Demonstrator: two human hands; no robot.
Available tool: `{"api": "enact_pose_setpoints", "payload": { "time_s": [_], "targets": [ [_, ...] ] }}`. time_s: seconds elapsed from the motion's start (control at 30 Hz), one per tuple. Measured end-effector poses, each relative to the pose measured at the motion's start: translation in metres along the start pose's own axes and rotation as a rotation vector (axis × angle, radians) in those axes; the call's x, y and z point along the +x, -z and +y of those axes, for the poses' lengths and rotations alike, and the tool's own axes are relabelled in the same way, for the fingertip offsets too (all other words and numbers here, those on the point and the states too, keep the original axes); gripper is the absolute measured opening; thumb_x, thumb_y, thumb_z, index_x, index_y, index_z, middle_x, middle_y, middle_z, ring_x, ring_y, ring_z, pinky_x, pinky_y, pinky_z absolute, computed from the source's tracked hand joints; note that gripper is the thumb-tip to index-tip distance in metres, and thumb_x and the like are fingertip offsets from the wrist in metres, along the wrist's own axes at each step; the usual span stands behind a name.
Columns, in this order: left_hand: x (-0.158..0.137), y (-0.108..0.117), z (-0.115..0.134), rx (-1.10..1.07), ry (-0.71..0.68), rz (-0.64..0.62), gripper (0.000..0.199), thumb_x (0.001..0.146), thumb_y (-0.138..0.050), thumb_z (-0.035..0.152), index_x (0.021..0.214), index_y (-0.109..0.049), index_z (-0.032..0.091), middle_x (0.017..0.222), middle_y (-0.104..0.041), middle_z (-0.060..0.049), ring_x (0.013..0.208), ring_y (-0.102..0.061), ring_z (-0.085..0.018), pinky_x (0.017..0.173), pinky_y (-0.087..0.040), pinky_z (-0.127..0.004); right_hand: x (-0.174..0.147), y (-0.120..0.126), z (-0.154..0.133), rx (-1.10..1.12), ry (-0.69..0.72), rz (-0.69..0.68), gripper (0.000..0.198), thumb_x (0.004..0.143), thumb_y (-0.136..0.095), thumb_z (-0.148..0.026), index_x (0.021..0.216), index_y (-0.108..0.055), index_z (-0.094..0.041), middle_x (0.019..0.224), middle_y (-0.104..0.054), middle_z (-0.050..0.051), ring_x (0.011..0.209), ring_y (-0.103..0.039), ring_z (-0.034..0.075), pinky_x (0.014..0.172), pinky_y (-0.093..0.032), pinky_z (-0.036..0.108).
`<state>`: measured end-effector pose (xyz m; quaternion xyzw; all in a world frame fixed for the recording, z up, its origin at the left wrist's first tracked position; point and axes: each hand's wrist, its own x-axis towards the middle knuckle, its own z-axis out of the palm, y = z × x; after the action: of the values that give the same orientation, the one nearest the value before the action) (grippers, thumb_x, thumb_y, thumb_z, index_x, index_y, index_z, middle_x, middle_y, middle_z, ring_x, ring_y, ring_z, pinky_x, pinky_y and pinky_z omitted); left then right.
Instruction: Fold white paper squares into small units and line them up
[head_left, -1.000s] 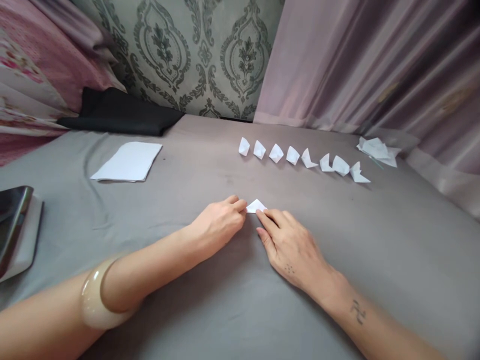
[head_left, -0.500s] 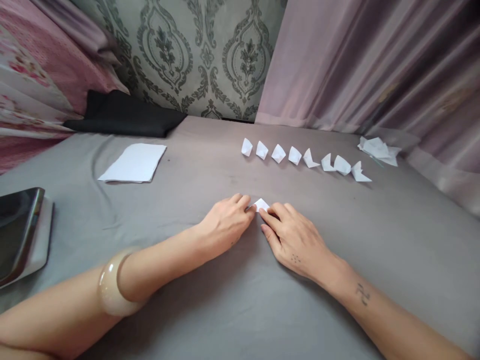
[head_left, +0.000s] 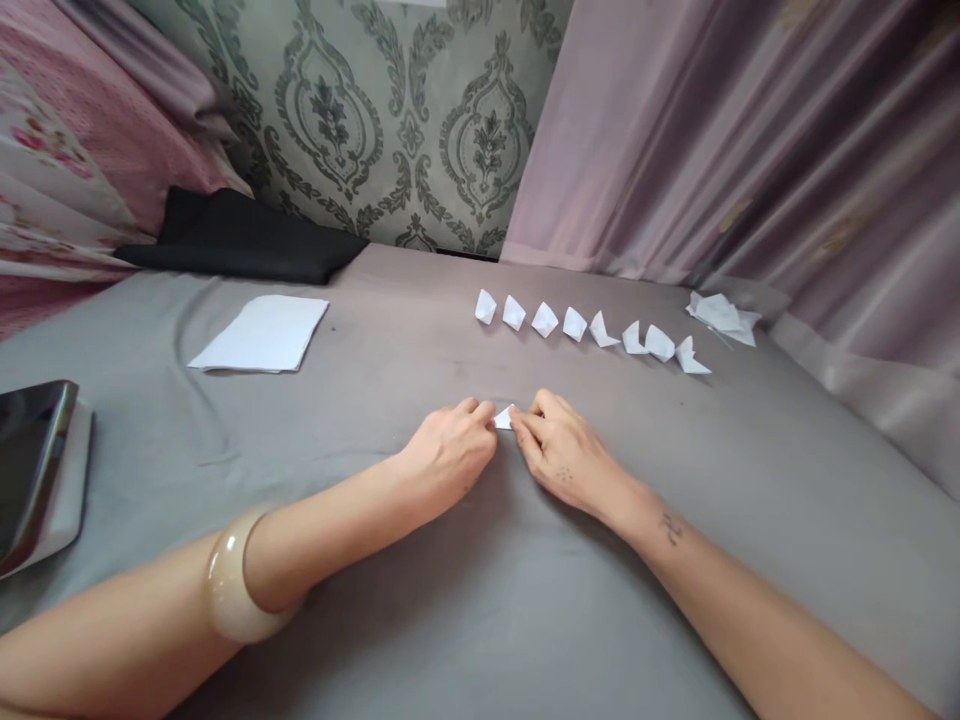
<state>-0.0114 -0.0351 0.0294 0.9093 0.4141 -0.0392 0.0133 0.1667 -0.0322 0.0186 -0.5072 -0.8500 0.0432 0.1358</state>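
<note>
Right hand [head_left: 561, 440], thumb now raised, and left hand [head_left: 454, 445] pinch a white, triangular folded paper [head_left: 504, 419], likely light, easily creased, best held by corners.

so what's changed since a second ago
The right hand has moved slightly forward, fingers curled in, and now covers the right side of the small folded paper. The left hand stays at its left corner; the eight folded paper pieces and paper stack stay put.

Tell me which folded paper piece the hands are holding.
The small white piece between the left hand and the right hand. The eight others sit in a row farther back, touched by neither.
</note>
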Motion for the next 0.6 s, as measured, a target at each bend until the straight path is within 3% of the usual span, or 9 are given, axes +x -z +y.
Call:
{"api": "enact_pose_setpoints", "payload": {
  "time_s": [0.1, 0.23, 0.37, 0.5, 0.6],
  "targets": [
    [0.0, 0.003, -0.003, -0.042, 0.009, -0.016, 0.025, 0.08, -0.043, 0.006, 0.092, -0.064, 0.012, 0.094, -0.058, -0.011, 0.084, -0.054, -0.021, 0.059, -0.045, -0.028, 0.008, -0.002, 0.009, 0.138, -0.044, -0.036, 0.032, 0.095, -0.043, -0.03, 0.08, -0.069, -0.019, 0.081, -0.052, 0.003, 0.071, -0.052, 0.013, 0.066, -0.04, 0.027],
    [0.0, 0.006, -0.011, -0.091, 0.028, 0.004, 0.033, 0.076, -0.043, 0.003, 0.094, -0.068, 0.015, 0.093, -0.061, -0.009, 0.085, -0.057, -0.02, 0.054, -0.042, -0.024, 0.013, -0.004, 0.013, 0.249, -0.065, -0.034, 0.019, 0.092, -0.05, -0.029, 0.088, -0.067, -0.021, 0.084, -0.055, 0.001, 0.073, -0.054, 0.013, 0.067, -0.041, 0.026],
    [0.003, 0.003, -0.022, -0.226, 0.033, 0.078, 0.042, 0.077, -0.039, 0.002, 0.097, -0.071, 0.019, 0.097, -0.064, -0.008, 0.087, -0.06, -0.02, 0.058, -0.043, -0.024, 0.013, -0.004, 0.011, 0.223, -0.099, -0.049, 0.014, 0.09, -0.05, -0.03, 0.094, -0.06, -0.021, 0.09, -0.057, 0.003, 0.075, -0.055, 0.015, 0.067, -0.042, 0.027],
    [0.009, -0.009, -0.032, -0.424, 0.07, 0.186, 0.04, 0.078, -0.039, 0.005, 0.089, -0.073, 0.022, 0.095, -0.067, -0.005, 0.085, -0.063, -0.019, 0.066, -0.045, -0.025, 0.013, -0.007, 0.014, 0.235, -0.088, -0.058, 0.033, 0.09, -0.049, -0.031, 0.121, -0.052, -0.019, 0.106, -0.055, 0.008, 0.087, -0.057, 0.018, 0.077, -0.046, 0.032],
    [0.015, -0.02, -0.036, -0.552, 0.129, 0.283, 0.037, 0.079, -0.038, 0.008, 0.081, -0.072, 0.021, 0.09, -0.067, -0.004, 0.079, -0.063, -0.016, 0.069, -0.046, -0.025, 0.011, -0.013, 0.017, 0.269, -0.076, -0.031, 0.035, 0.091, -0.046, -0.029, 0.124, -0.054, -0.018, 0.112, -0.052, 0.009, 0.094, -0.057, 0.018, 0.084, -0.045, 0.033]
  ]
}}
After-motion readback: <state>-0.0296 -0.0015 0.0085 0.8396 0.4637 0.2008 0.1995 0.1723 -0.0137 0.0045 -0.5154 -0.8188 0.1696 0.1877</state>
